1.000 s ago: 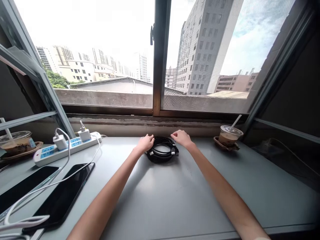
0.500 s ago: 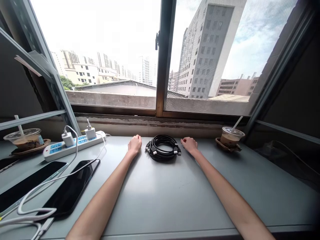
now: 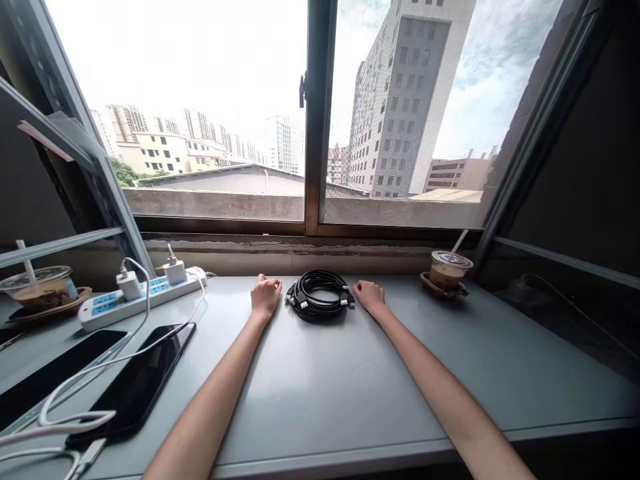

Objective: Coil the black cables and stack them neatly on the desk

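A coil of black cables [image 3: 321, 311] lies flat on the grey table, with several plugs with silvery ends at its left and right sides. To its left rests my left hand [image 3: 265, 294], curled into a fist with the thumb side towards the coil. My right hand [image 3: 369, 295] is on the coil's other side, its fingers folded in. Neither hand touches the cables, and I see nothing held in either one.
At left, a white power strip [image 3: 175, 291] holds two chargers, and white cables run over a black phone [image 3: 145, 380]. An iced drink cup [image 3: 447, 270] stands on a brown holder at right; another cup [image 3: 43, 288] is far left. A window [image 3: 315, 133] rises behind the table.
My left hand has turned slightly, so its thumb shows more towards the coil. The whole view has shifted a little to the right; the cables lie as before.
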`<action>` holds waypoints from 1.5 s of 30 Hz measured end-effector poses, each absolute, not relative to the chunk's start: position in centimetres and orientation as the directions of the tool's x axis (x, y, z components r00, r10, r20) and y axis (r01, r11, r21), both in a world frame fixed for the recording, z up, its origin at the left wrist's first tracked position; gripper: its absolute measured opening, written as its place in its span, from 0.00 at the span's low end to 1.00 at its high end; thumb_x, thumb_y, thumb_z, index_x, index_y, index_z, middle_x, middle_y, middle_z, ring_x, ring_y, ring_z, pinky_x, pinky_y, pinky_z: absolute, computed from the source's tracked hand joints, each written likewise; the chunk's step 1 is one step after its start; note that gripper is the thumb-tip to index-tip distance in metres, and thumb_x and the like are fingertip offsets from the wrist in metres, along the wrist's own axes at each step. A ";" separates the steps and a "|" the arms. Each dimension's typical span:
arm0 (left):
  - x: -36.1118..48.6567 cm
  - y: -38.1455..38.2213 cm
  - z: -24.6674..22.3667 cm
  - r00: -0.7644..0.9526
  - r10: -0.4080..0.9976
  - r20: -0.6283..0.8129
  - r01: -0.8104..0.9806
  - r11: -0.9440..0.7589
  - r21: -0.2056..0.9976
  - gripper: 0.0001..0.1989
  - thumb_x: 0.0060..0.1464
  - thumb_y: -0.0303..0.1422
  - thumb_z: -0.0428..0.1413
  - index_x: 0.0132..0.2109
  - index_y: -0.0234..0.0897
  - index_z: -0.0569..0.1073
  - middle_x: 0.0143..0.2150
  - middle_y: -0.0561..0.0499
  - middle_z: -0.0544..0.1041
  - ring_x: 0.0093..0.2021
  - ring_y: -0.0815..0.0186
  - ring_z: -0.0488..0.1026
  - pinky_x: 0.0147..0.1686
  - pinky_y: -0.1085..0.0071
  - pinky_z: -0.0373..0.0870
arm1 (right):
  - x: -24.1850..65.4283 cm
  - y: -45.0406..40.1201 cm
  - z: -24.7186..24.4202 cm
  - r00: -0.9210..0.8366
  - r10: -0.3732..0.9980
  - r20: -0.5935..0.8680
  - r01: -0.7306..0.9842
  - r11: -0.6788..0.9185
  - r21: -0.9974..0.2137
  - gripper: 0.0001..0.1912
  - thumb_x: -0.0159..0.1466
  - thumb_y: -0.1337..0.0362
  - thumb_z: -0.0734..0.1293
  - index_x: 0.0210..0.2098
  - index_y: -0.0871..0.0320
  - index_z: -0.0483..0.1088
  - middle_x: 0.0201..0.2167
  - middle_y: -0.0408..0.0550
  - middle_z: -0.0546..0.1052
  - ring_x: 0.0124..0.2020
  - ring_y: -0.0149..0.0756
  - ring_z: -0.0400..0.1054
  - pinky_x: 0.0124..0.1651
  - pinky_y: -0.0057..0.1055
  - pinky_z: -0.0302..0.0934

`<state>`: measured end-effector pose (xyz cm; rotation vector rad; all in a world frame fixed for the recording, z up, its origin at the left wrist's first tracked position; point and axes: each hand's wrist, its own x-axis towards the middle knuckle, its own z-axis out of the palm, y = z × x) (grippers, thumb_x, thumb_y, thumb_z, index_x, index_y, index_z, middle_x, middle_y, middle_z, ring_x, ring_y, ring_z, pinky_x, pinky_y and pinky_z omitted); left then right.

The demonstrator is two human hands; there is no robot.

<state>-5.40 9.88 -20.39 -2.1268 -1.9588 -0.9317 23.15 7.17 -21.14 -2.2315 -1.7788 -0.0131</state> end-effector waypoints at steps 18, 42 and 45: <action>-5.4 8.7 -20.2 -0.052 0.771 0.635 0.894 -0.248 0.374 0.09 0.57 0.32 0.51 0.34 0.38 0.75 0.34 0.46 0.77 0.50 0.56 0.64 0.35 0.68 0.68 | 23.1 6.5 -21.3 0.216 0.954 0.208 0.962 -0.173 -0.209 0.15 0.66 0.56 0.59 0.36 0.62 0.69 0.34 0.46 0.72 0.35 0.31 0.67 0.41 0.35 0.63; -3.9 7.9 -19.3 0.089 0.716 0.692 0.862 -0.403 0.306 0.32 0.49 0.15 0.38 0.61 0.34 0.57 0.59 0.42 0.63 0.61 0.62 0.56 0.55 0.62 0.62 | 23.3 6.6 -21.3 0.225 0.952 0.208 0.957 -0.176 -0.231 0.16 0.66 0.55 0.58 0.35 0.62 0.69 0.33 0.46 0.72 0.35 0.31 0.67 0.41 0.35 0.62; -2.0 6.7 -18.3 0.279 0.663 0.695 0.811 -0.550 0.200 0.24 0.56 0.20 0.39 0.58 0.37 0.62 0.59 0.46 0.63 0.61 0.63 0.56 0.58 0.63 0.57 | 23.4 6.6 -21.4 0.232 0.949 0.212 0.954 -0.180 -0.242 0.16 0.66 0.55 0.58 0.35 0.62 0.69 0.33 0.46 0.72 0.35 0.31 0.67 0.41 0.35 0.62</action>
